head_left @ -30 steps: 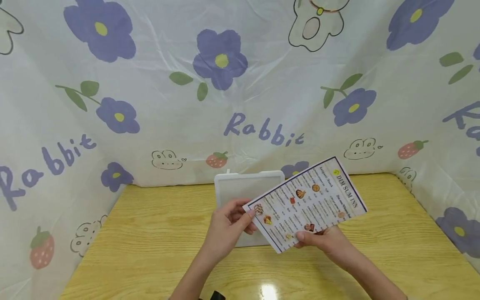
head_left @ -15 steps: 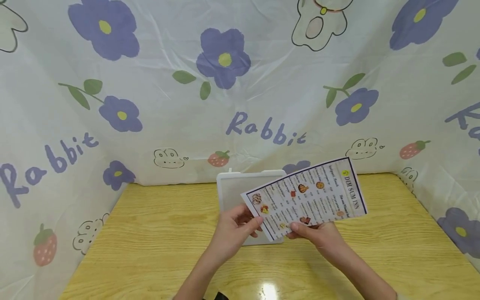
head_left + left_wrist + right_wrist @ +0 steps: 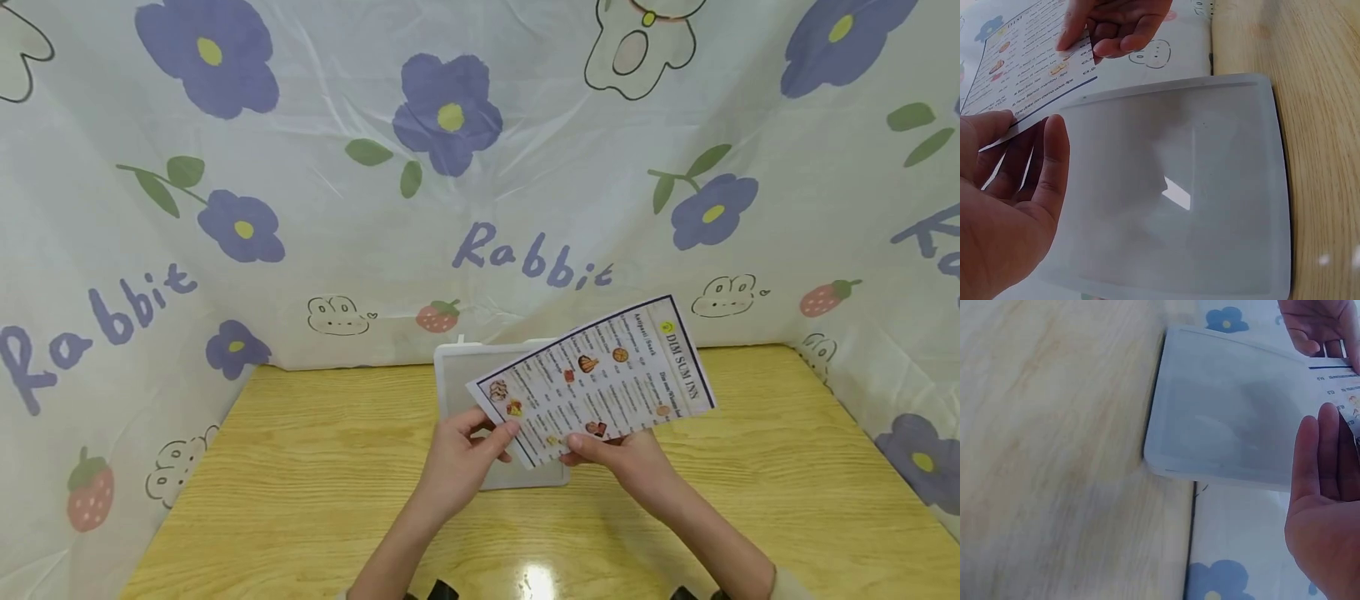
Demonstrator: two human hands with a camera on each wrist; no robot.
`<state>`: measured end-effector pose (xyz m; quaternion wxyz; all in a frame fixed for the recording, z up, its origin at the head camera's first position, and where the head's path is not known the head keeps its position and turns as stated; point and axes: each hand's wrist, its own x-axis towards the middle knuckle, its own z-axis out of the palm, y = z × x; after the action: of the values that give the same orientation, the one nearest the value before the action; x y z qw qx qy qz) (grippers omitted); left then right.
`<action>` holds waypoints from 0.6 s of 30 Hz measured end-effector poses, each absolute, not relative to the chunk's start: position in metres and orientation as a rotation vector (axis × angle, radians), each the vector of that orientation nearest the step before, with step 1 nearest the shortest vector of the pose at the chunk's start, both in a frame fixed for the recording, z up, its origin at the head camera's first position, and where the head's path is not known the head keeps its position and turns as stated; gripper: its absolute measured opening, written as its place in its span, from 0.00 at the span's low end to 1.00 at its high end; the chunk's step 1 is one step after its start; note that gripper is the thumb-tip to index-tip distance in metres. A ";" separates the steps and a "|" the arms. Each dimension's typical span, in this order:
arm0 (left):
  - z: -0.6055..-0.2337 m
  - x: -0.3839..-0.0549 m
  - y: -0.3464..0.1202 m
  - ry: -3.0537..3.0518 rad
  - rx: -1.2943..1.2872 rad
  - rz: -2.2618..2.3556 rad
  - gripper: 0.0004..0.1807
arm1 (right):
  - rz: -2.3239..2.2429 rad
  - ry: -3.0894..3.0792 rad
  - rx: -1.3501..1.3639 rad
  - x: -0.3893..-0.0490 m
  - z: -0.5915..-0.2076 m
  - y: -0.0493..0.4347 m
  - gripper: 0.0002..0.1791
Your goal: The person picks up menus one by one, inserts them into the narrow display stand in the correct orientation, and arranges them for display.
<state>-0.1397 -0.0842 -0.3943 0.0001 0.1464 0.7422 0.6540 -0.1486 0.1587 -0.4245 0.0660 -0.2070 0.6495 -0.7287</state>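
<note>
A printed dim sum menu [image 3: 600,375], white with a dark blue border and small food pictures, is held up at a slant with its right end higher. My left hand [image 3: 465,458] pinches its lower left end, thumb on the printed face. The right hand [image 3: 637,467] grips the bottom edge, thumb in front and fingers behind. Behind the menu a white-rimmed rectangular panel [image 3: 456,375] leans upright near the cloth, partly covered by the sheet and hands. In the left wrist view its grey, glossy face [image 3: 1210,156] shows a bright reflection.
A light wooden table [image 3: 315,467] extends on both sides of the panel. At the back and sides hangs a white cloth [image 3: 315,250] printed with purple flowers, strawberries, rabbits and lettering. Dark wrist straps [image 3: 442,590] show at the bottom edge.
Both hands still hold the menu. Its right end dipped and moved right, then the whole sheet shifted slightly left and up. The panel stays in place.
</note>
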 end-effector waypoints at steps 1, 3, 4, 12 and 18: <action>-0.393 -0.140 -0.084 2.337 0.467 2.061 0.13 | -2.207 1.964 -0.639 -0.150 -0.423 0.159 0.24; -0.391 -0.142 -0.085 2.352 0.477 2.064 0.12 | -2.224 1.978 -0.664 -0.152 -0.420 0.160 0.23; -0.389 -0.142 -0.086 2.359 0.486 2.064 0.12 | -2.229 1.987 -0.669 -0.153 -0.417 0.160 0.23; -0.372 -0.146 -0.086 2.392 0.566 2.064 0.12 | -2.207 2.059 -0.724 -0.164 -0.393 0.167 0.20; -0.354 -0.148 -0.083 2.513 0.611 2.018 0.11 | -2.201 2.090 -0.816 -0.173 -0.378 0.169 0.22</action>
<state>-0.1482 -0.0832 -0.3540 -0.0694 0.1857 0.7643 0.6136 -0.1734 0.1688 -0.3778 -0.0006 -0.2595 0.6650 -0.7003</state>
